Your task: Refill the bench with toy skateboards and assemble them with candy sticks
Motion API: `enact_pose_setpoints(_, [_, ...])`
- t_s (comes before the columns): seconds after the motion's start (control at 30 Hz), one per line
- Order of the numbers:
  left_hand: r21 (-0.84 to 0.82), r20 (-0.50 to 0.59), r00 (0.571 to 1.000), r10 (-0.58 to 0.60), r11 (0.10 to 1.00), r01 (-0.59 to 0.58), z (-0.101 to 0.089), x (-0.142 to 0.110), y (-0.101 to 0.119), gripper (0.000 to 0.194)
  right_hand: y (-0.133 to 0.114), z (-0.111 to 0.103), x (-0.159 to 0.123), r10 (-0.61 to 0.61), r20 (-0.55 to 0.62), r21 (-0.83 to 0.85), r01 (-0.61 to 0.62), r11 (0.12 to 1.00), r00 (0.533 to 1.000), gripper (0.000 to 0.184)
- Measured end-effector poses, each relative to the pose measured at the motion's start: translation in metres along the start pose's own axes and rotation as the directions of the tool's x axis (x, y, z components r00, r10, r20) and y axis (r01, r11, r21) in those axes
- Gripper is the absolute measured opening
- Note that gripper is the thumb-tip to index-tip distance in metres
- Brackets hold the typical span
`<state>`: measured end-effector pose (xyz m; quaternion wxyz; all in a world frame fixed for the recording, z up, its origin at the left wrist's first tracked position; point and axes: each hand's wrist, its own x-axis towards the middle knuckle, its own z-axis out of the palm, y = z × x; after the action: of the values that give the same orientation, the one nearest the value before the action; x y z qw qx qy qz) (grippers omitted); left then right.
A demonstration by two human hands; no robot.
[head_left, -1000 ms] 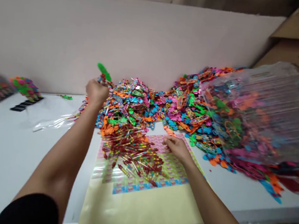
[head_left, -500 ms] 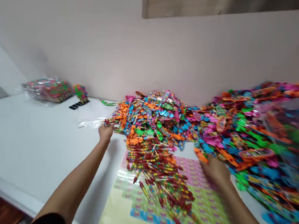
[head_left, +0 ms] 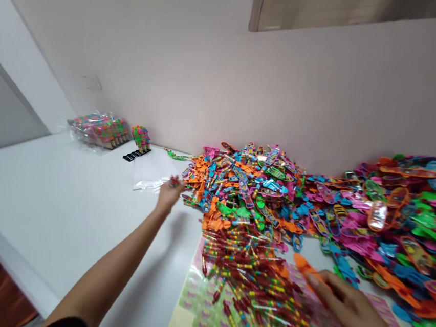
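Note:
My left hand (head_left: 169, 196) is closed at the left edge of a mixed heap of small toys (head_left: 244, 186). A small reddish bit shows at its fingertips, too blurred to name. Over a pile of dark red pens with coloured bands (head_left: 257, 275), my right hand (head_left: 350, 307) pinches an orange plastic toy piece (head_left: 303, 266) between thumb and fingers. The pens lie partly on a printed sticker sheet (head_left: 205, 296) in green and pink. Toy skateboards and plastic pieces in pink, blue, green and orange make up the heap.
A larger toy heap (head_left: 400, 232) spreads along the wall on the right. At the back left are a bag of colourful toys (head_left: 100, 130), a small stand of them (head_left: 141, 138), a black slotted piece (head_left: 131, 156) and clear plastic bags (head_left: 153, 175) on the white table (head_left: 83, 202).
The view has swung left. My right hand has lifted away from the right heap and come in over the pens with the orange piece. My left hand stays beside the heap's left edge.

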<state>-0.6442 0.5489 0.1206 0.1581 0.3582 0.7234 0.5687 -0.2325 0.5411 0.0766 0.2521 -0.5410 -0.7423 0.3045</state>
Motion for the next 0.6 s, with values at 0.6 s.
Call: enact_pose_setpoints(0.6, [-0.569,0.554,0.818,-0.156,0.646,0.509,0.031,-0.233,0.031,0.045,-0.112,0.091,-0.073,0.113,0.041,0.928,-0.080,0.364,0.993,0.039])
